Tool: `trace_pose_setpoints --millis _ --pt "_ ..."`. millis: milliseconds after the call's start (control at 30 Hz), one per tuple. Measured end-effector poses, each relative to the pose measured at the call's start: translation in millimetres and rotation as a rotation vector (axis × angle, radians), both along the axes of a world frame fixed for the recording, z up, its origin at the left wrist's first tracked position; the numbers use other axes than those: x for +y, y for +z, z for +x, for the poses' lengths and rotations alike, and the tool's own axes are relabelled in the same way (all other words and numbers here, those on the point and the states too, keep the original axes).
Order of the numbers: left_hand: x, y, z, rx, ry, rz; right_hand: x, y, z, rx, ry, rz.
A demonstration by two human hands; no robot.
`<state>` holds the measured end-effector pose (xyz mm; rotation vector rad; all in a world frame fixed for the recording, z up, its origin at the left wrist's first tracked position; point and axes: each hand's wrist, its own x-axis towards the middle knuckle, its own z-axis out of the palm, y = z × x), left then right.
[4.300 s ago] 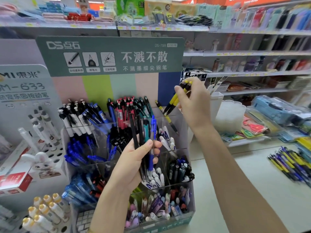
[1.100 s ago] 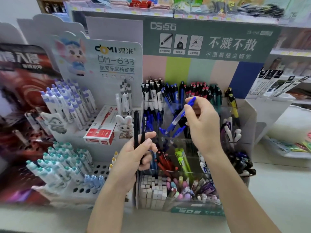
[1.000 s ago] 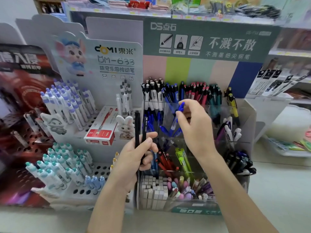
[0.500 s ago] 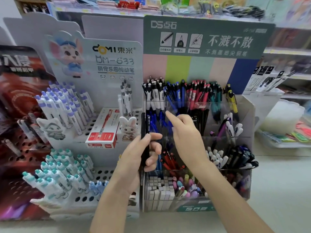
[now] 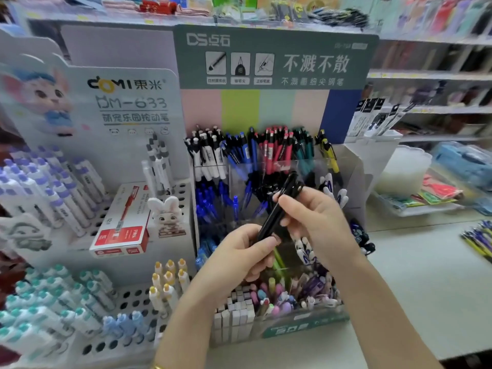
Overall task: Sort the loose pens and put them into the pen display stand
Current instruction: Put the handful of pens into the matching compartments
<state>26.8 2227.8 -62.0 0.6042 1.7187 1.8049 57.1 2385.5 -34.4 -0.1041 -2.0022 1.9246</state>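
Just in front of the pen display stand (image 5: 306, 324), the left hand (image 5: 237, 258) grips the lower end of the black pens (image 5: 277, 211) while the right hand (image 5: 315, 222) pinches higher up; lifting one cleanly, tip down, should suit a matching-colour compartment.

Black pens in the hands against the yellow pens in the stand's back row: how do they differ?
The black pens look dark all over; the yellow pens have yellow barrels with black tops. The black pens slant before the pen display stand, held by the left hand and right hand; the yellow pens stand in its back-right compartment, untouched. Both point upward.
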Motion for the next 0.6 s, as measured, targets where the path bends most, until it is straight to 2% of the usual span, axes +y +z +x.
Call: trace_pose_setpoints --millis 100,200,333,500,600 --pt "6.0 -3.0 -3.5 -0.044 0.121 -0.025 26.4 11.1 -4.1 0.134 -0.333 0.012" --pt "10.2 -5.6 -9.0 -0.085 0.197 -0.009 36.7 17.2 -7.1 0.192 -0.528 0.270" --pt "16.2 -5.6 -13.4 -0.125 0.199 -0.002 31.9 11.1 -18.9 0.221 -0.543 0.479" --pt "24.2 -6.7 -12.7 -0.136 0.163 -0.039 24.1 -7.3 -39.0 0.067 -0.425 0.887" --pt "29.5 -5.7 -11.5 -0.139 0.125 -0.059 22.4 -19.5 -44.5 0.011 -0.461 1.118"
